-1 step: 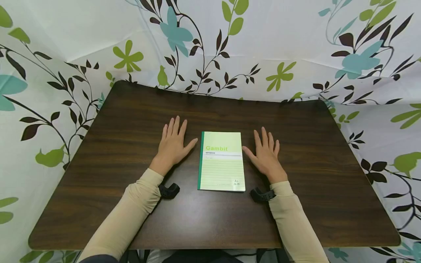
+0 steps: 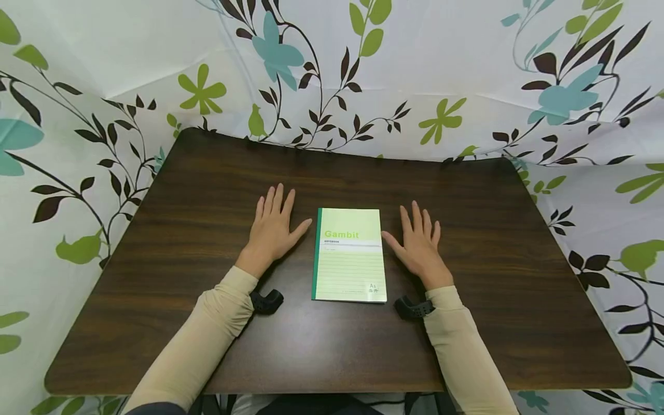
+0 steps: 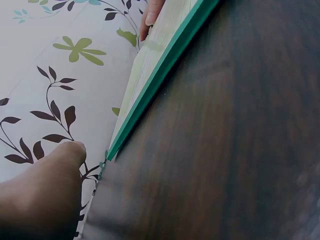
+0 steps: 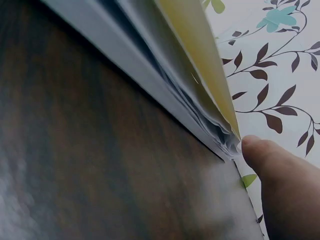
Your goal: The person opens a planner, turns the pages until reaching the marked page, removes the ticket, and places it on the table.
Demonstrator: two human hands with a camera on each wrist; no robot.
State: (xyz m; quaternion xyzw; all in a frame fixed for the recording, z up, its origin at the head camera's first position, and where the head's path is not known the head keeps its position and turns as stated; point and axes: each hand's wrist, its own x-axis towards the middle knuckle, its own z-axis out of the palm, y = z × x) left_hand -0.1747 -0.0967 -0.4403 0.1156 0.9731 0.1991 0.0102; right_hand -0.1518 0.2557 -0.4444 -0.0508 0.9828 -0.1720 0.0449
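A closed pale green notebook [image 2: 349,265] with a dark green spine lies flat between the two hands, its "Gambit" cover facing up. To its left, my left hand [image 2: 272,227] rests on the table with fingers straight and spread, the thumb pointing toward the spine. My right hand [image 2: 419,248] lies on the other side, fingers straight, with the thumb tip right at the notebook's right edge. In the left wrist view the green spine [image 3: 165,75] runs diagonally past the left thumb [image 3: 55,175]. The right wrist view shows the page edges [image 4: 165,75] slightly fanned beside the right thumb [image 4: 275,170].
The dark wood-grain table [image 2: 493,334] has rounded corners and reaches to a white curtain [image 2: 155,40] printed with leaves and flowers. Each wrist carries a black band with a camera [image 2: 267,301]. The person's lap shows below the front edge.
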